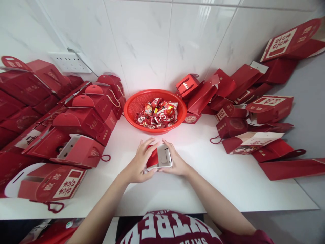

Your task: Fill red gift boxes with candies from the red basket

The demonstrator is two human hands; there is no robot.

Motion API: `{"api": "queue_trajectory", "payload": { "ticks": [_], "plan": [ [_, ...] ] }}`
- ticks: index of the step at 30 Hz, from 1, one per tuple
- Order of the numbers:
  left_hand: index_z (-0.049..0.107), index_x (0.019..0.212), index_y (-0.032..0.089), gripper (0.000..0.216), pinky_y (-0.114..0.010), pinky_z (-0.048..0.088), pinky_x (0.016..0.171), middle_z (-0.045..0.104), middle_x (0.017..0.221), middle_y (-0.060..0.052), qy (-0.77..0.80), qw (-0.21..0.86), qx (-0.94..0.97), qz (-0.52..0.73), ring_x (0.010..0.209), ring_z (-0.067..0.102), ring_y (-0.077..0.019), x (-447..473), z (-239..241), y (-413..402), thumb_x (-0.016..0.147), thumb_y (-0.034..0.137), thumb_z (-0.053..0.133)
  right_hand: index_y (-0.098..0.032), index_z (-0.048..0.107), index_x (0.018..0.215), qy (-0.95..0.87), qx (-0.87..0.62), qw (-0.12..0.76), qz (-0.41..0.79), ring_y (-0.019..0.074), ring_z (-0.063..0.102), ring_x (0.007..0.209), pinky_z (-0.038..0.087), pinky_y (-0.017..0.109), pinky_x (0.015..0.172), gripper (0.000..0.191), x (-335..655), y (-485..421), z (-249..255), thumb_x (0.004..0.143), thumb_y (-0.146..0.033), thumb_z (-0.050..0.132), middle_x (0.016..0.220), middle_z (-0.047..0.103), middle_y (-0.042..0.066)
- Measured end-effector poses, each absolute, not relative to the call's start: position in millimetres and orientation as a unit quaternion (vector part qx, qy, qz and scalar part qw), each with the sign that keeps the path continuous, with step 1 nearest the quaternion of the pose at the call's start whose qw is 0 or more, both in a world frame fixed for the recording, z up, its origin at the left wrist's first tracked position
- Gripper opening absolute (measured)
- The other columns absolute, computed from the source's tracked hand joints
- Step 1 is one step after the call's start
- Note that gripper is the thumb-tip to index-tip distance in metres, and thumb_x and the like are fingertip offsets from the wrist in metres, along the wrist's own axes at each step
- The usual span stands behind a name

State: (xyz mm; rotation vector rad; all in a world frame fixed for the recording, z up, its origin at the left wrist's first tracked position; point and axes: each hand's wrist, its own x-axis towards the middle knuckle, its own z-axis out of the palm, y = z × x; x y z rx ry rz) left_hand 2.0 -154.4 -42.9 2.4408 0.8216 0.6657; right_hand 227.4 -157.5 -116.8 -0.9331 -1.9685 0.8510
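Note:
Between my two hands is a small gift box (164,156), red on its left part and with white-grey inner card showing on the right. My left hand (141,161) curves round its left side, thumb along the near edge and fingers over the top. On the box's right side, my right hand (177,162) grips with the fingers wrapped along the edge and partly hidden. Just beyond the hands stands a red plastic basket (129,117) with several wrapped candies (162,113) inside.
Red gift boxes (83,120) are stacked along the left of the white table (203,189), some with rope handles. More red boxes (269,108) lie in a loose pile on the right. A tiled wall (144,44) with a socket strip (68,62) rises behind.

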Motion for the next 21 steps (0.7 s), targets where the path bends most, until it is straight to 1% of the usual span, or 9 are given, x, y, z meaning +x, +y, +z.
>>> {"api": "queue_trajectory", "payload": {
  "ticks": [2,4,6,8,11,14,17,19,21],
  "plan": [
    [0.027,0.155,0.025,0.074,-0.064,0.000,0.121,0.030,0.159,-0.013,0.294,0.174,0.917,0.204,0.149,0.024,-0.0371,11.9,-25.0,-160.7,0.088,0.033,0.057,-0.022,0.006,0.158,-0.785,-0.360,0.390,0.321,0.0353,0.035,0.138,0.035,0.054,0.114,0.118,226.1,-157.2,-117.5,0.073,-0.059,0.079,0.147,0.033,0.019],
    [0.042,0.148,0.025,0.056,-0.063,0.000,0.122,0.049,0.147,-0.011,0.298,0.122,0.932,0.167,0.140,0.041,-0.0328,22.3,-13.5,-165.4,0.092,0.028,0.050,-0.022,0.006,0.158,-0.788,-0.354,0.392,0.316,0.0348,0.038,0.136,0.037,0.054,0.113,0.115,225.3,-157.2,-117.9,0.075,-0.057,0.078,0.144,0.035,0.018],
    [0.057,0.135,0.024,0.042,-0.061,0.010,0.122,0.064,0.126,-0.010,0.310,0.075,0.936,0.150,0.124,0.056,-0.0288,27.3,-9.5,-167.3,0.095,0.022,0.045,-0.022,0.005,0.158,-0.784,-0.358,0.394,0.320,0.0330,0.043,0.130,0.040,0.051,0.110,0.116,225.2,-157.6,-117.4,0.075,-0.055,0.079,0.139,0.038,0.017],
    [0.065,0.125,0.021,0.036,-0.058,0.027,0.116,0.069,0.110,-0.010,0.344,0.026,0.925,0.159,0.112,0.062,-0.0282,24.1,-10.2,-167.3,0.094,0.019,0.045,-0.023,0.005,0.159,-0.780,-0.364,0.394,0.323,0.0321,0.045,0.127,0.041,0.049,0.109,0.119,225.6,-158.2,-116.3,0.073,-0.057,0.080,0.137,0.039,0.016],
    [0.066,0.123,0.019,0.037,-0.054,0.037,0.107,0.070,0.114,-0.012,0.427,-0.027,0.884,0.187,0.106,0.064,-0.0284,9.2,-13.3,-167.7,0.093,0.014,0.045,-0.024,0.004,0.159,-0.779,-0.369,0.386,0.330,0.0327,0.046,0.127,0.042,0.049,0.108,0.122,226.4,-158.7,-115.2,0.071,-0.062,0.080,0.136,0.039,0.015],
    [0.054,0.139,0.021,0.045,-0.060,0.018,0.118,0.059,0.139,-0.012,0.478,0.009,0.859,0.182,0.127,0.056,-0.0295,-3.3,-20.5,-169.0,0.098,0.015,0.038,-0.025,0.000,0.159,-0.775,-0.378,0.378,0.337,0.0340,0.044,0.129,0.040,0.051,0.109,0.126,226.0,-159.0,-116.0,0.070,-0.065,0.079,0.137,0.038,0.016],
    [0.016,0.159,0.025,0.061,-0.065,-0.002,0.120,0.029,0.162,-0.012,0.475,0.142,0.851,0.173,0.150,0.026,-0.0312,-6.4,-40.5,-166.5,0.103,0.034,0.038,-0.024,-0.007,0.159,-0.774,-0.382,0.375,0.339,0.0348,0.043,0.131,0.039,0.052,0.110,0.130,224.7,-159.1,-117.6,0.071,-0.066,0.079,0.139,0.037,0.017],
    [-0.005,0.160,0.027,0.082,-0.063,-0.001,0.121,0.009,0.167,-0.013,0.450,0.261,0.827,0.215,0.154,0.010,-0.0327,-5.1,-60.6,-161.9,0.099,0.050,0.045,-0.023,-0.012,0.159,-0.773,-0.378,0.377,0.343,0.0343,0.044,0.130,0.040,0.051,0.110,0.133,224.2,-158.9,-118.8,0.071,-0.067,0.078,0.139,0.038,0.017],
    [-0.015,0.157,0.028,0.102,-0.060,0.008,0.122,-0.003,0.167,-0.013,0.398,0.387,0.779,0.290,0.154,0.001,-0.0346,-2.8,-81.4,-156.3,0.091,0.062,0.054,-0.023,-0.017,0.158,-0.773,-0.367,0.382,0.349,0.0340,0.042,0.132,0.039,0.051,0.110,0.137,224.1,-158.3,-120.4,0.070,-0.069,0.077,0.142,0.037,0.018]
  ]
}}
